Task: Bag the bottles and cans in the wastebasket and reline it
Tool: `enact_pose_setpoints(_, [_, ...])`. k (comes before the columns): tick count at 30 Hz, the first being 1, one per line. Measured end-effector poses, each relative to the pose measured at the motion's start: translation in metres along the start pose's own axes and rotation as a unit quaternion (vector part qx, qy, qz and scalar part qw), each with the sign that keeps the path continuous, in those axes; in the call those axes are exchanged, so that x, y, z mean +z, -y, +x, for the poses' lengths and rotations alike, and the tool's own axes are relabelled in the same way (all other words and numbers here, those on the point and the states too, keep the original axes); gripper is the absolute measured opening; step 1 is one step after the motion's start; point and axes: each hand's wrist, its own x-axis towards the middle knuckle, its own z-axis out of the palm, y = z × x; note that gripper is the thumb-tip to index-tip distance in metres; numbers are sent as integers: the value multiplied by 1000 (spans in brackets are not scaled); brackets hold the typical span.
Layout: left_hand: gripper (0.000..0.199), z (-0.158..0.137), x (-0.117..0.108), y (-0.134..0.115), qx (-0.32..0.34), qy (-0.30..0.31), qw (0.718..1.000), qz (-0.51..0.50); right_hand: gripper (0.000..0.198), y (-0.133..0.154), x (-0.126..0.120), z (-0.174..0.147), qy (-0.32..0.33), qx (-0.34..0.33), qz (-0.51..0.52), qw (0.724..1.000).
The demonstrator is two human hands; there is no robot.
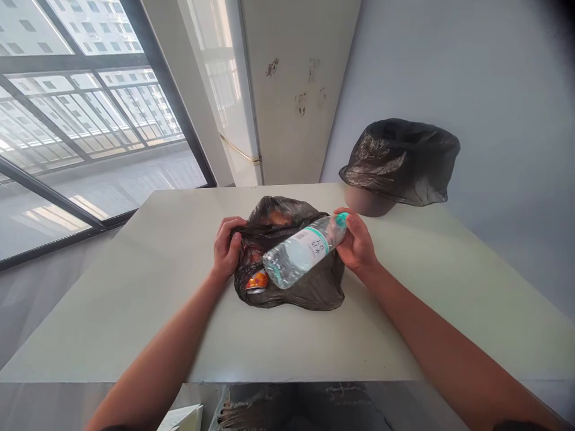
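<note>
A black plastic bag (309,293) lies spread with its mouth toward me on the table. My left hand (227,244) pinches the bag's left edge. In my right hand (357,242) is a clear plastic bottle (294,254) with a green cap and a white label, gripped at the cap end. The bottle slants down to the left, its base over the bag's mouth. An orange can (257,281) shows at the bag's left side. Something reddish-orange shows dimly through the bag's film farther back; I cannot make out what it is.
A bin lined with a black bag (399,161) stands at the table's back right, by the wall. The white table (153,299) reaches to a front edge near me. Behind it is a white fridge (291,120); a glass balcony door (90,120) is at left.
</note>
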Motion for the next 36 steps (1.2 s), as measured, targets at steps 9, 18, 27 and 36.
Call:
enact_pose_setpoints(9, [76, -5, 5, 9, -20, -2, 999, -44, 31, -8, 8, -6, 39, -2, -12, 999])
enact_pose_setpoints(18, [78, -2, 3, 7, -2, -3, 997, -72, 49, -3, 12, -10, 95, 26, -10, 995])
enact_pose_setpoints(27, [69, 2, 0, 2, 17, 51, 998, 32, 90, 10, 14, -13, 223, 24, -38, 974])
enact_pose_setpoints(36, [59, 5, -5, 9, -2, -35, 997, 69, 81, 11, 13, -14, 279, 32, -50, 958])
